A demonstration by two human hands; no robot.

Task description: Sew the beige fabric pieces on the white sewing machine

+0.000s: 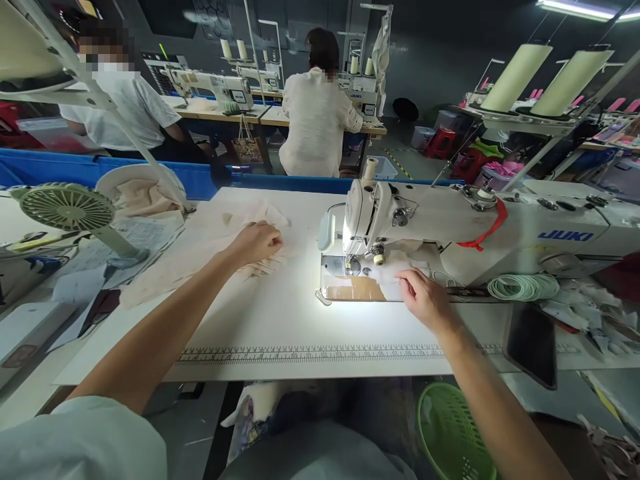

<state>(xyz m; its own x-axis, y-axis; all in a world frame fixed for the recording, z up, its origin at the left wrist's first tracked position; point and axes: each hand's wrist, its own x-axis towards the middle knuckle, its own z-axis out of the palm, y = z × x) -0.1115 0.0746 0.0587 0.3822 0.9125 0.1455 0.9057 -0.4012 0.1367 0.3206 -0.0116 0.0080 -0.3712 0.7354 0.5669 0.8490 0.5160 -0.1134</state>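
My left hand (259,243) is closed, its fingers curled down at the thin pale-beige fabric pieces (260,268) spread on the left of the table. The fingertips are partly hidden. At the right of the white sewing machine (367,217), my right hand (424,293) pinches the edge of a small pale fabric piece (389,272) over the machine bed. That piece is washed out by the lamp light, so its outline is hard to see. The needle and presser foot (354,263) stand left of my right fingers.
A green fan (70,207) stands on papers at the left. A phone (531,343), coiled pale-green cord (523,287) and scraps lie at right. A printed ruler (320,353) runs along the front edge. Below is a green basket (450,427). Two people sit at machines beyond.
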